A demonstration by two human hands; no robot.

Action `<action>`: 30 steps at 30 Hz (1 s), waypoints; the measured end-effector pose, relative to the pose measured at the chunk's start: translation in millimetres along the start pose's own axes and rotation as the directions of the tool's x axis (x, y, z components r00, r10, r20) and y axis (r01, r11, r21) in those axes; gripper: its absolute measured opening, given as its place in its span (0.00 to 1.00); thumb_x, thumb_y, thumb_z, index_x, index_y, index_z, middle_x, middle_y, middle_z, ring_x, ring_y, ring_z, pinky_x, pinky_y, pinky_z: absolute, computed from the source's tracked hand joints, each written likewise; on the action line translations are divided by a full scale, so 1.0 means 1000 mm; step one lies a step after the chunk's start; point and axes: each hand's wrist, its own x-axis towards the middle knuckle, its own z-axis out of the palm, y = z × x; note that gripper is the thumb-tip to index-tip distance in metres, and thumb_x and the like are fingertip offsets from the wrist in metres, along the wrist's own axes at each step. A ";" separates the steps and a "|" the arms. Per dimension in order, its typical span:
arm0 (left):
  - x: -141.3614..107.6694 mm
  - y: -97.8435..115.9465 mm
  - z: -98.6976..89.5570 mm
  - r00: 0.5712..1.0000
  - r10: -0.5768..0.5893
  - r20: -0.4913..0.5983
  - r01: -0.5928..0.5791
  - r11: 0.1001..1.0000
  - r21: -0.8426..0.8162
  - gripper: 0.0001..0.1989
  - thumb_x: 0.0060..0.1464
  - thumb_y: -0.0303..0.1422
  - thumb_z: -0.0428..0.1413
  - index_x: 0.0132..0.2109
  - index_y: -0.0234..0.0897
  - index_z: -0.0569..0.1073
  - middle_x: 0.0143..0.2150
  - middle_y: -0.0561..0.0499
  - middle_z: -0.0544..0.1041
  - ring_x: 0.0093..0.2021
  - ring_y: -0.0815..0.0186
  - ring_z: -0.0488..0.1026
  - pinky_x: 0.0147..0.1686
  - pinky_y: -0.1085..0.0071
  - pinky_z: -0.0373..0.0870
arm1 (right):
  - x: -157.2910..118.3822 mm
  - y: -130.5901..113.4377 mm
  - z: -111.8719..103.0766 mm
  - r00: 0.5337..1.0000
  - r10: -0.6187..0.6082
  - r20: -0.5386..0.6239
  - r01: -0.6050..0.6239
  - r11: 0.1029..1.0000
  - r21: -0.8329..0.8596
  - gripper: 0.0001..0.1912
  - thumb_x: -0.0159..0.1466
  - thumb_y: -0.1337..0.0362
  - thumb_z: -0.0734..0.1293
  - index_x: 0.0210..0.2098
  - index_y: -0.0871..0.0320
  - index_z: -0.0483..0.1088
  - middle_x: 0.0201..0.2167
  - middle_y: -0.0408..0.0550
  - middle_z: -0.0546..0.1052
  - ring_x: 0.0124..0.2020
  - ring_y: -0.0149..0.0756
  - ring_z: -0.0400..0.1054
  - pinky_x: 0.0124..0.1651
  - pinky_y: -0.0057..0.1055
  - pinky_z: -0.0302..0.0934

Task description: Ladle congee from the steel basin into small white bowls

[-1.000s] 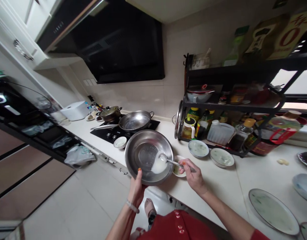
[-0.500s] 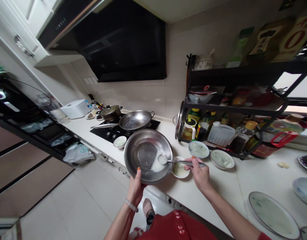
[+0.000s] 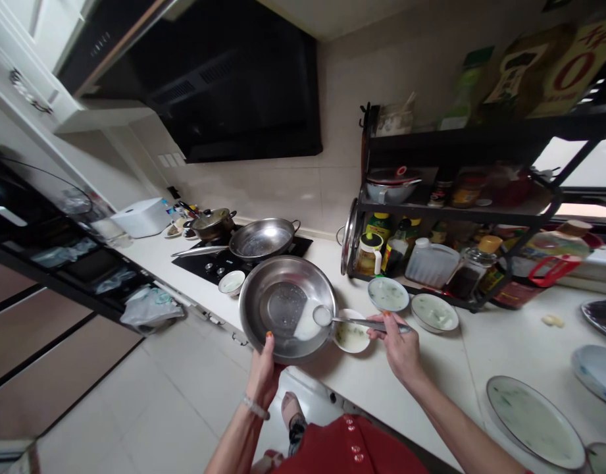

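My left hand [image 3: 264,375] grips the near rim of a large steel basin [image 3: 277,289], thumb over the edge. The basin is tilted, and milky liquid [image 3: 306,322] pools at its right side. My right hand [image 3: 399,345] is closed round the handle of a metal ladle [image 3: 356,321], whose bowl is over the liquid inside the basin's right rim. Beneath the ladle handle, just right of the basin, is a small bowl [image 3: 351,338] of pale liquid with green bits. Two similar bowls [image 3: 387,294] [image 3: 435,312] stand beyond my right hand.
A steel frying pan [image 3: 263,239] and a lidded pot [image 3: 212,222] sit on the black stove [image 3: 194,264]. A small white bowl [image 3: 231,283] is left of the basin. A black rack [image 3: 431,212] holds bottles. At the right lie a large plate of liquid [image 3: 534,421] and another plate [image 3: 599,372].
The view has shifted slightly. The ladle's bowl remains at the basin's right side, and both hands keep their grips. More of the small bowl's green bits show beneath the handle.
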 end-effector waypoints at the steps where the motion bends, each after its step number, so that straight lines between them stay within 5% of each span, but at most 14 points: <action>1: 0.001 0.000 0.000 1.000 0.001 0.000 -0.001 1.000 0.005 0.14 0.58 0.32 0.54 0.51 0.33 0.70 0.40 0.44 0.80 0.31 0.66 0.78 0.36 0.67 0.76 | 0.000 -0.001 -0.002 1.000 -0.003 0.004 0.003 1.000 0.003 0.19 0.58 0.47 0.67 0.28 0.59 0.71 0.30 0.53 0.79 0.19 0.35 0.70 0.24 0.33 0.68; 14: 0.016 0.000 -0.003 0.998 0.062 0.024 -0.063 0.997 0.046 0.12 0.58 0.33 0.54 0.48 0.34 0.70 0.38 0.46 0.79 0.30 0.67 0.76 0.33 0.68 0.76 | -0.019 -0.018 -0.058 0.995 -0.051 -0.085 0.037 0.986 -0.163 0.19 0.61 0.48 0.64 0.31 0.58 0.72 0.32 0.52 0.78 0.22 0.34 0.70 0.27 0.32 0.69; 19: 0.019 0.000 -0.007 0.998 0.061 0.009 -0.061 0.997 0.050 0.12 0.58 0.33 0.53 0.49 0.35 0.70 0.42 0.45 0.79 0.31 0.68 0.76 0.35 0.68 0.76 | -0.030 -0.015 -0.069 0.979 -0.199 0.048 0.202 0.910 -0.362 0.18 0.64 0.50 0.60 0.33 0.59 0.72 0.29 0.50 0.76 0.22 0.34 0.71 0.27 0.32 0.70; 22: 0.018 -0.001 -0.008 0.998 0.065 0.008 -0.065 0.997 0.049 0.14 0.58 0.34 0.53 0.51 0.36 0.69 0.43 0.45 0.79 0.32 0.67 0.77 0.36 0.67 0.76 | -0.039 -0.011 -0.074 0.895 -0.348 0.279 0.438 0.808 -0.394 0.12 0.66 0.59 0.59 0.35 0.57 0.72 0.33 0.51 0.77 0.25 0.35 0.72 0.28 0.31 0.70; 26: 0.017 -0.002 -0.009 0.998 0.058 0.001 -0.058 0.998 0.028 0.15 0.58 0.34 0.55 0.52 0.36 0.69 0.42 0.45 0.80 0.33 0.66 0.77 0.37 0.67 0.76 | -0.046 -0.007 -0.081 0.685 -0.470 0.557 0.697 0.644 -0.314 0.11 0.63 0.69 0.61 0.40 0.55 0.73 0.40 0.55 0.77 0.39 0.41 0.74 0.32 0.31 0.71; 28: 0.016 -0.003 -0.009 0.998 0.058 0.007 -0.058 0.998 0.017 0.14 0.57 0.34 0.55 0.51 0.35 0.70 0.41 0.45 0.80 0.32 0.66 0.77 0.37 0.66 0.76 | -0.046 -0.008 -0.082 0.663 -0.488 0.568 0.719 0.628 -0.298 0.12 0.63 0.70 0.61 0.41 0.55 0.73 0.41 0.55 0.77 0.40 0.41 0.74 0.33 0.31 0.71; 30: 0.015 -0.004 -0.010 0.998 0.062 0.020 -0.063 0.998 0.013 0.14 0.57 0.34 0.55 0.50 0.35 0.70 0.41 0.45 0.79 0.32 0.66 0.77 0.37 0.66 0.76 | -0.044 -0.012 -0.082 0.732 -0.483 0.480 0.658 0.683 -0.316 0.10 0.64 0.68 0.60 0.39 0.55 0.73 0.39 0.55 0.77 0.34 0.39 0.74 0.32 0.31 0.71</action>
